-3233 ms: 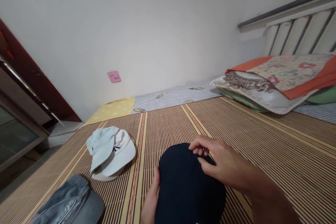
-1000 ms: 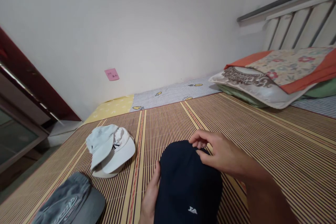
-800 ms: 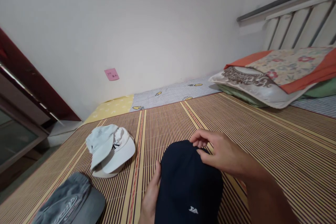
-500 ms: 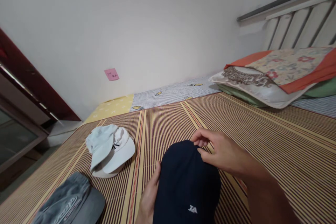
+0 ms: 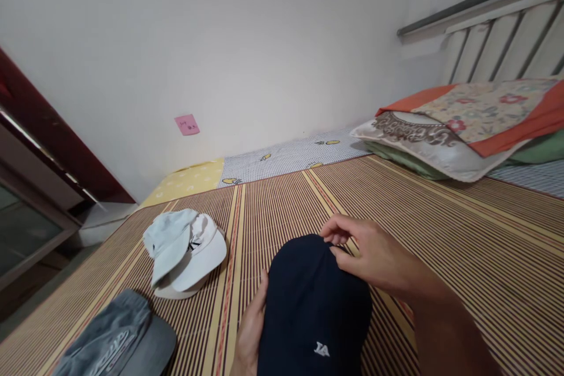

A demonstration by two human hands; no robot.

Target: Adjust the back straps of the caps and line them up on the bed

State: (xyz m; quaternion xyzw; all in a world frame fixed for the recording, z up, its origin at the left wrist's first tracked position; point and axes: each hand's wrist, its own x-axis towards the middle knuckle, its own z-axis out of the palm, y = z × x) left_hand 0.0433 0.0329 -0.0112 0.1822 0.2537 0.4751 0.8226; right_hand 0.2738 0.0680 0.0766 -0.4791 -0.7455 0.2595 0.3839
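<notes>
Apparently mid-adjustment, the navy cap (image 5: 315, 299) is held over the striped mat (image 5: 467, 235), its far edge pinched by the right hand (image 5: 368, 251); the left hand (image 5: 251, 333) cups its side, fingers hidden. Further shaping likely needs steady support.

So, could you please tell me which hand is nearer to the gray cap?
The left hand, to the right of the gray cap with mat between; the right hand is farther right, at the navy cap.

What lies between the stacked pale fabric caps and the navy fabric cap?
In the head view: striped slatted mat, then the left hand against the navy cap.
</notes>
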